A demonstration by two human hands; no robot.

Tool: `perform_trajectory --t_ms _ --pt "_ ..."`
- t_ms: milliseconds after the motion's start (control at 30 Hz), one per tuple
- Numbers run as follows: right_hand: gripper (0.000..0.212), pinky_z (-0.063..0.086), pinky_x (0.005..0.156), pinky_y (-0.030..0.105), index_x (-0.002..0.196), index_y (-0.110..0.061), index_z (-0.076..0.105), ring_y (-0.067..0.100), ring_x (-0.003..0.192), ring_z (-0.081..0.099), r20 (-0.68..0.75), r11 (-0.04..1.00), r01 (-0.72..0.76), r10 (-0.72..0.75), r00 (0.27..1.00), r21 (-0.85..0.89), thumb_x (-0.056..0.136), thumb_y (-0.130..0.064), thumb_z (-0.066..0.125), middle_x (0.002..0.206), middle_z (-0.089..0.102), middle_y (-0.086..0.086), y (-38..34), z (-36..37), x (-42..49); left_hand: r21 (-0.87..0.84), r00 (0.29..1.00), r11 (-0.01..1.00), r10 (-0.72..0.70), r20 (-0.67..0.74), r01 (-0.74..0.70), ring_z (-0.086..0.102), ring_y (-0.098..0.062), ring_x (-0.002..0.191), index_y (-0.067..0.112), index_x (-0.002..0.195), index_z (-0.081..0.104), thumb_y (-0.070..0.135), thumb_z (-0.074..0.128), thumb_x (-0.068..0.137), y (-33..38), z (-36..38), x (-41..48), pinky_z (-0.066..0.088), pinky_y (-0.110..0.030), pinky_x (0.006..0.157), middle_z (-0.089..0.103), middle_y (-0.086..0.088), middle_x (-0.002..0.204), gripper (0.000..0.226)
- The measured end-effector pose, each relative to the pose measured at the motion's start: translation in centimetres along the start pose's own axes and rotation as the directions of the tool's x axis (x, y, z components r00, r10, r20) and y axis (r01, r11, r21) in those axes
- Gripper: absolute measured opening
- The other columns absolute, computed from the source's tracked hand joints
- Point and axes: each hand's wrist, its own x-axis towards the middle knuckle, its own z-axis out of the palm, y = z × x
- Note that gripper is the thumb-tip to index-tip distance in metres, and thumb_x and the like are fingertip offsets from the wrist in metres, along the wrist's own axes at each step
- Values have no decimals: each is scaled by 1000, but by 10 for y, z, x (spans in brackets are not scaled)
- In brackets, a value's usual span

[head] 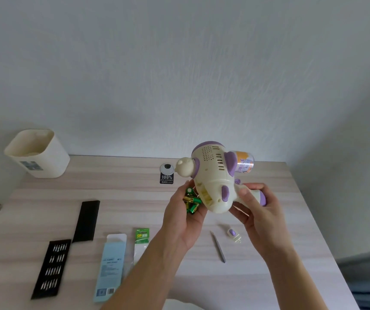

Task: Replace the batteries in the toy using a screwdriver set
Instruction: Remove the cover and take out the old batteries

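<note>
A cream and purple bubble-gun toy [213,175] is held up above the table, tilted, with its open battery bay facing my left palm. My right hand [257,206] grips the toy's handle. My left hand [184,211] is cupped under the bay and holds several green batteries [191,199]. The small cream battery cover with a purple tab [233,234] lies on the table below the toy. A thin grey screwdriver [218,247] lies beside the cover. The black bit tray [50,268] sits at the front left.
The black tray lid [86,220] lies behind the bit tray. A light blue box [110,267] and a green battery pack [141,240] lie left of my left forearm. A cream bin [38,153] stands at the back left. A black sticker [166,177] sits near the wall.
</note>
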Motion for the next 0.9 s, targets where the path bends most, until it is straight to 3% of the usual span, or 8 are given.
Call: perform_trajectory --t_ms 133,267,367,433,567,667,767,900 --pt "40 61 68 42 93 -13 66 39 82 74 105 946 69 -37 994 -316 64 -23 92 95 64 35 1 -10 6 36 998 999 25 -57 -23 73 -18 78 3 107 66 13 59 97 7 -10 -3 63 -33 71 73 -11 88 16" --pt "36 60 74 36 86 -27 75 15 73 66 242 790 169 -27 970 -590 55 -31 92 84 74 2 4 -14 16 57 994 997 48 -96 -43 64 -29 115 3 127 63 17 61 97 11 -29 -3 52 -42 95 68 -18 118 33" --pt "38 51 66 27 88 -34 76 12 63 56 294 634 205 37 955 -746 56 -37 95 77 71 -8 11 -10 21 67 985 995 77 -151 -68 67 -27 108 2 111 67 15 60 97 14 -38 -5 52 -42 97 72 -17 106 20" --pt "36 49 64 23 88 -34 77 10 62 57 318 596 219 64 946 -772 57 -38 94 74 71 -11 18 -7 22 68 973 993 111 -202 -99 69 -21 96 3 101 68 13 59 97 18 -42 -9 54 -38 97 74 -12 94 14" --pt "34 54 72 28 82 -39 75 13 73 66 327 576 224 80 942 -786 54 -41 94 77 73 -14 40 -4 22 103 964 989 124 -234 -103 70 -22 94 2 105 70 14 57 99 21 -55 -8 53 -39 98 75 -13 96 18" --pt "37 50 66 15 81 -42 72 4 67 65 305 602 188 96 948 -776 55 -32 96 74 73 -19 55 -5 23 91 961 992 104 -254 -84 70 -20 93 3 105 70 13 57 98 22 -64 -3 53 -38 98 74 -11 95 18" --pt "40 49 65 11 89 -33 75 -2 66 65 259 623 112 151 954 -774 55 -30 96 73 74 -17 73 -7 27 84 958 994 89 -274 -68 69 -21 100 2 107 71 13 59 97 21 -74 7 51 -39 102 74 -12 100 19" --pt "39 57 68 21 96 -22 78 9 70 73 223 635 2 268 937 -772 60 -27 93 78 77 -6 105 -15 39 88 935 995 73 -348 -45 69 -22 99 2 100 71 11 58 97 18 -87 24 52 -38 100 75 -13 99 17"
